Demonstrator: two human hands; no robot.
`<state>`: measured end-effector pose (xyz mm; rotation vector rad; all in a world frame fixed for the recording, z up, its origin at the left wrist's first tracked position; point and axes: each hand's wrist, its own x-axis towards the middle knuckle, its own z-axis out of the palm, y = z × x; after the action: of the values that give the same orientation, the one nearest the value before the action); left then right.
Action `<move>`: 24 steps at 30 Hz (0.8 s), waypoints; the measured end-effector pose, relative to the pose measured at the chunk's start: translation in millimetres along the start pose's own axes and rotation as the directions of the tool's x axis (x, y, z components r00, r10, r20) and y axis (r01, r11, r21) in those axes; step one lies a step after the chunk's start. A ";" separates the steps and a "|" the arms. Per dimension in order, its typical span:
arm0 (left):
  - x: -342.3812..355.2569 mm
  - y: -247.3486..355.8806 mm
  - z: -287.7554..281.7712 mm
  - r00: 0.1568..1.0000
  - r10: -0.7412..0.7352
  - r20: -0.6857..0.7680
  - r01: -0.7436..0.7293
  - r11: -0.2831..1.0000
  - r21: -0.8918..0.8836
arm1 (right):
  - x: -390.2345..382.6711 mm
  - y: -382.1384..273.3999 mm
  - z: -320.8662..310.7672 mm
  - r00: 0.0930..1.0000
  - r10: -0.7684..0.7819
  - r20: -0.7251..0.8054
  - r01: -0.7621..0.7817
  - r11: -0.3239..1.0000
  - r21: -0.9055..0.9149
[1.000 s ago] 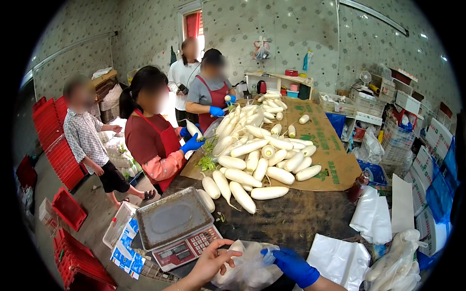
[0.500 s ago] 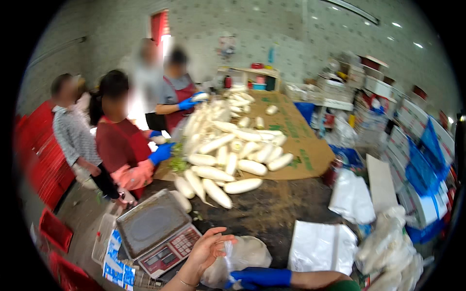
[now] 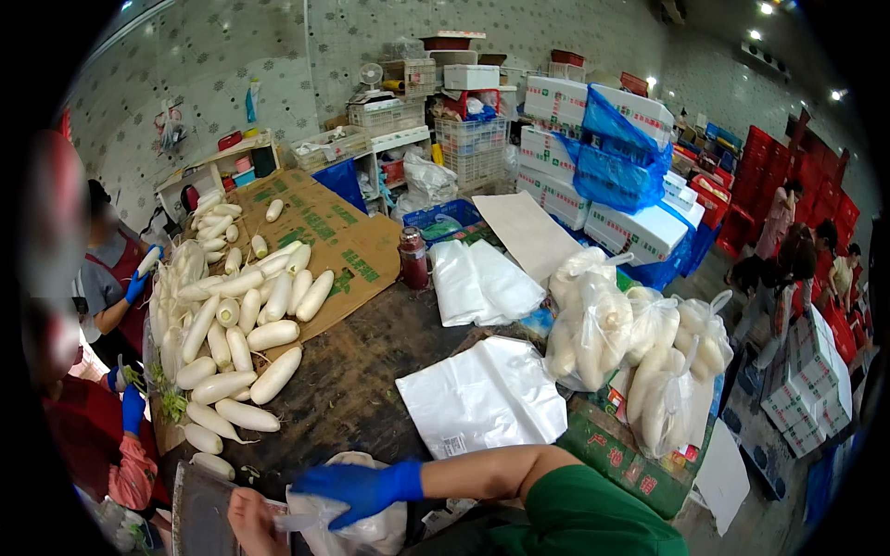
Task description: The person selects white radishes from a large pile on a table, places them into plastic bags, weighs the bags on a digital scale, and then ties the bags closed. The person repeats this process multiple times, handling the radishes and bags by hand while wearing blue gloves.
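My bare left hand [image 3: 255,519] is closed on the twisted plastic of a filled bag [image 3: 362,537] at the lower edge. My blue-gloved right hand [image 3: 352,486] lies across the top of that bag, its fingers smeared by motion. The scale [image 3: 199,514] is partly hidden just left of my left hand. Beyond them a heap of white radishes [image 3: 232,343] covers cardboard [image 3: 352,255] and dark tabletop [image 3: 343,389]. Flat plastic bags [image 3: 477,398] lie right of the heap, beside several tied bags of radishes [image 3: 593,343].
Two co-workers in red aprons and blue gloves [image 3: 134,287] handle radishes at the left side. A red bottle [image 3: 413,259] stands mid-table. Stacked white boxes [image 3: 630,227] with blue plastic, crates [image 3: 468,148], and more people [image 3: 816,250] among red crates are at the right and back.
The view has swung right, showing more boxes and people. My gloved right hand has moved leftward over the bag, toward my left hand, which is now lower and partly behind it.
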<state>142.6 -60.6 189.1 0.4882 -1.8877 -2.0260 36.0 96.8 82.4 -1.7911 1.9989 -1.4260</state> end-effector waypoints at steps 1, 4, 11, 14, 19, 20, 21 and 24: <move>-12.4 13.2 17.7 0.995 -0.001 0.096 0.001 1.000 0.005 | -6.3 11.4 23.2 0.997 -0.003 0.077 0.000 0.999 0.041; -29.0 37.5 31.1 0.954 0.075 0.290 -0.073 0.997 -0.018 | -4.1 7.3 42.7 0.988 0.034 0.153 -0.005 0.982 -0.186; 1.3 67.4 51.1 0.939 0.317 0.134 -0.324 0.946 0.031 | -20.8 -31.8 -16.6 0.946 0.164 -0.281 -0.224 0.954 -0.198; 15.6 41.8 58.8 0.876 0.323 0.358 -0.419 0.878 0.232 | -49.1 -15.6 -77.1 0.760 0.224 -0.610 -0.491 0.814 -0.312; 21.7 -45.0 45.1 0.913 0.061 0.403 -0.188 0.940 0.283 | -98.3 -37.9 -214.5 0.359 0.101 -0.928 -0.655 0.736 -0.173; 20.2 -55.3 44.1 0.918 0.060 0.391 -0.177 0.946 0.271 | -110.5 -41.7 -236.2 0.314 0.006 -0.950 -0.722 0.651 -0.234; 20.9 -66.7 43.9 0.926 0.010 0.378 -0.113 0.962 0.250 | -136.5 -34.4 -260.2 0.296 -0.060 -0.953 -0.821 0.494 -0.286; 27.0 -92.9 44.6 0.936 -0.133 0.327 0.063 0.974 0.216 | -182.5 -31.9 -340.2 0.085 -0.201 -0.976 -0.904 0.397 -0.160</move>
<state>97.5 -27.1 98.5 0.2994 -2.3340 -2.1004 -96.2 439.8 204.6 0.5745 3.8566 -1.4893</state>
